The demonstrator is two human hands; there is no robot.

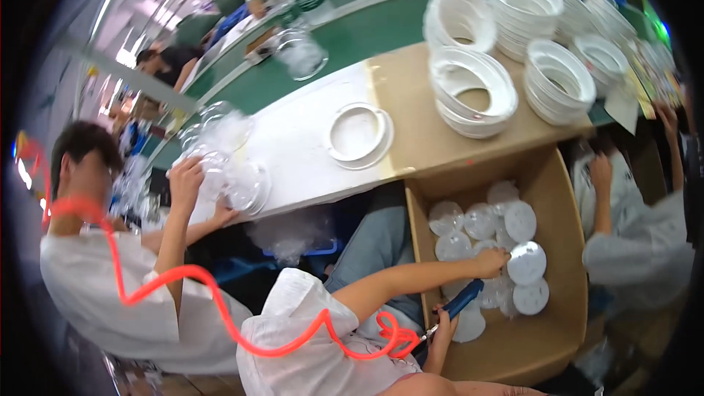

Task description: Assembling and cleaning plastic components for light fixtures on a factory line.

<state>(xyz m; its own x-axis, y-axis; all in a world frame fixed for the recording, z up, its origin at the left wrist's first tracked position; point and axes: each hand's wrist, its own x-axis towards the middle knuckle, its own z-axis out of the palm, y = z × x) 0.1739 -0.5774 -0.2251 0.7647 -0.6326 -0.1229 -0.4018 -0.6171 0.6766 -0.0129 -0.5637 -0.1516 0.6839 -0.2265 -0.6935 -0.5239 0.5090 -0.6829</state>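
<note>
Over an open cardboard box [506, 356], my left hand [490, 261] is closed, its fingertips at the edge of a shiny white round disc [526, 262]. Below it, my right hand [442, 328] is wrapped around a blue air blow gun [463, 299], whose nozzle points toward the discs. A coiled orange hose [293, 346] runs from the gun across my sleeve to the left. Several translucent round discs [453, 246] lie in the box, partly hidden by my left hand and the gun.
Stacks of white rings [473, 95] stand on the cardboard-covered bench end. Two white rings [358, 136] lie on the white bench top [301, 125]. At left, a co-worker [132, 279] handles clear plastic pieces [227, 169]. Another person [631, 227] is right of the box.
</note>
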